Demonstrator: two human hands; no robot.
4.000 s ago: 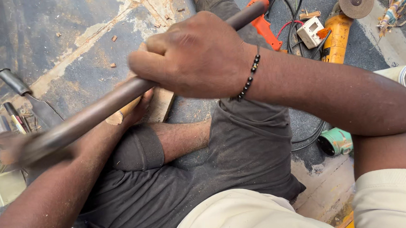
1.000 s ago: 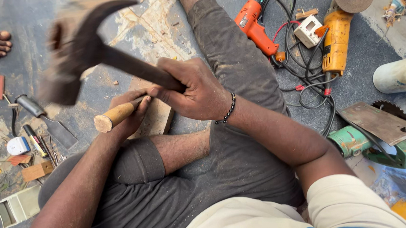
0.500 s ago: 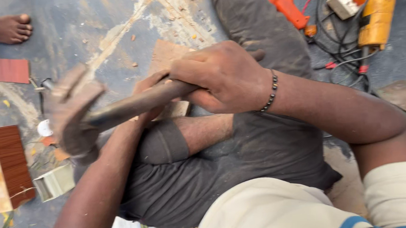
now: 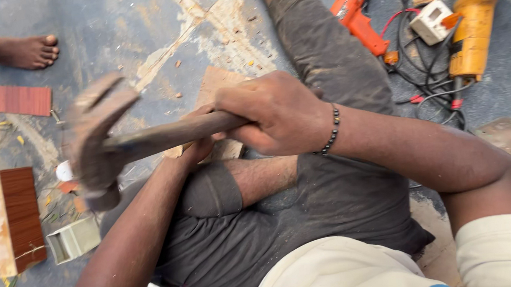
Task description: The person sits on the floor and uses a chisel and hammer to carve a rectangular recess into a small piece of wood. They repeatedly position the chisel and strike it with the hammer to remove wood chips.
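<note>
The grey concrete floor point(image 4: 112, 28) is dusty and scattered with wood chips, and over it the hammer point(image 4: 99, 141), half a second ago blurred in mid-swing, now hangs lower and steadier, so a blow looks just landed or about to land. The right hand point(image 4: 271, 116) has its fingers wrapped tight round the handle, while the left hand point(image 4: 200, 150), mostly hidden under it, rests by the wooden board point(image 4: 219, 83); its grip cannot be told. No labelled packages show: only a white socket box point(image 4: 431, 23) among cables, a small grey open box point(image 4: 72, 238) and a red-brown panel point(image 4: 12, 220).

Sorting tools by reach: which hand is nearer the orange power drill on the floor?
Right. The right hand, gripping the claw hammer, lies just below-left of the orange power drill; the left hand sits farther left, beneath the handle.
</note>
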